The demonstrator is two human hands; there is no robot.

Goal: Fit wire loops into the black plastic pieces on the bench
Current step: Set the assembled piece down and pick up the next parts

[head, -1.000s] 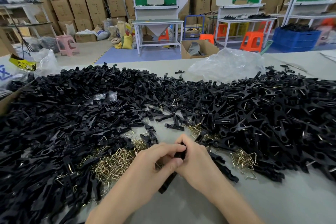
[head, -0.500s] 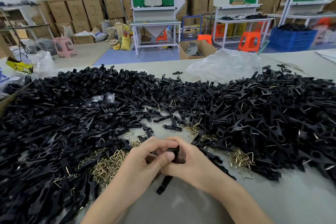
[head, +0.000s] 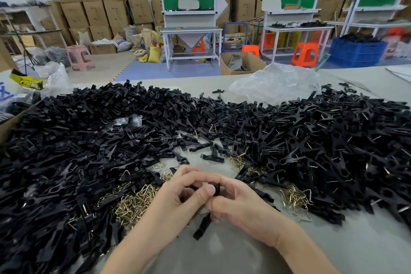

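**My left hand [head: 178, 198] and right hand [head: 242, 209], fingers curled, pinch one black plastic piece [head: 203, 227] between them, low over the bench [head: 233, 256].**

Left of my hands lies the unfitted heap [head: 66, 151], and the loose wire loops [head: 135, 202] sit just beside my left hand. My fingers hide the upper end of the piece, so I cannot tell whether a loop is seated in it. I judge three hazards:
- Uneven thumb pressure may let a sprung loop snap out and fly into the heaps.
- A half-seated loop may pass unnoticed under my fingers.
- The free lower end of the piece hangs unsupported and may twist in my grip.

On the right, the fitted heap [head: 333, 151] lies near a second cluster of loops [head: 293, 198]. A careless drop there would mix an unfinished piece with finished ones.
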